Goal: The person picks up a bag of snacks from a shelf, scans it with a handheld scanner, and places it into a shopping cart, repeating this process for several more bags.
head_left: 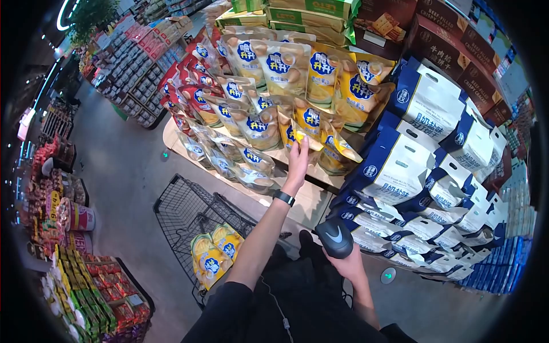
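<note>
My left hand (298,163), a dark band on its wrist, reaches to the front of the shelf. Its fingers are closed at the top edge of a yellow snack bag (311,143), whose lower part is hard to make out among its neighbours. Low on the right, my right hand (347,264) is wrapped round a black handheld barcode scanner (335,238) with a grey curved mark. More yellow bags (364,94) and pale bags (256,127) with blue labels stand upright in rows around my left hand.
A wire shopping cart (177,208) holding several yellow bags (213,260) stands left of my body. Blue and white handled packs (394,166) are stacked on the right. Brown cracker boxes (452,48) rise behind them. Red snack bags (200,100) fill the display's left end.
</note>
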The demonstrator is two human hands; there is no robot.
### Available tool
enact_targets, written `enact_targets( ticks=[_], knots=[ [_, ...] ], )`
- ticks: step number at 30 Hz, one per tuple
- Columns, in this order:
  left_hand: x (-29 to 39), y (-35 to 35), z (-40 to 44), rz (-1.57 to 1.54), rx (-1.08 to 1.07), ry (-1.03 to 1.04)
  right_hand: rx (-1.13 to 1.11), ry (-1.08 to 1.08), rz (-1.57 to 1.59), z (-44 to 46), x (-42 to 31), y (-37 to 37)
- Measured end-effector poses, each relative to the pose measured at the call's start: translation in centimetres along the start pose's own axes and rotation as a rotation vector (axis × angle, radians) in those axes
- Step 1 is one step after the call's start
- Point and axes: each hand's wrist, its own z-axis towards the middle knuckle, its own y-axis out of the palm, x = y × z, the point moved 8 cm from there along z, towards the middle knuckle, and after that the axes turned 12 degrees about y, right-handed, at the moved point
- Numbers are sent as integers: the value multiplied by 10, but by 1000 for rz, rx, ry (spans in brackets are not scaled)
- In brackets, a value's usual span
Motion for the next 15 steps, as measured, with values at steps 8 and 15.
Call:
enact_targets(
  ticks=[8, 15],
  knots=[
    [-10, -49, -31, 42, 24, -150, -24, 66, 40, 10, 19, -4],
    [47, -108, -158, 375, -167, 107, -63, 182, 28, 17, 14, 29]
  ],
)
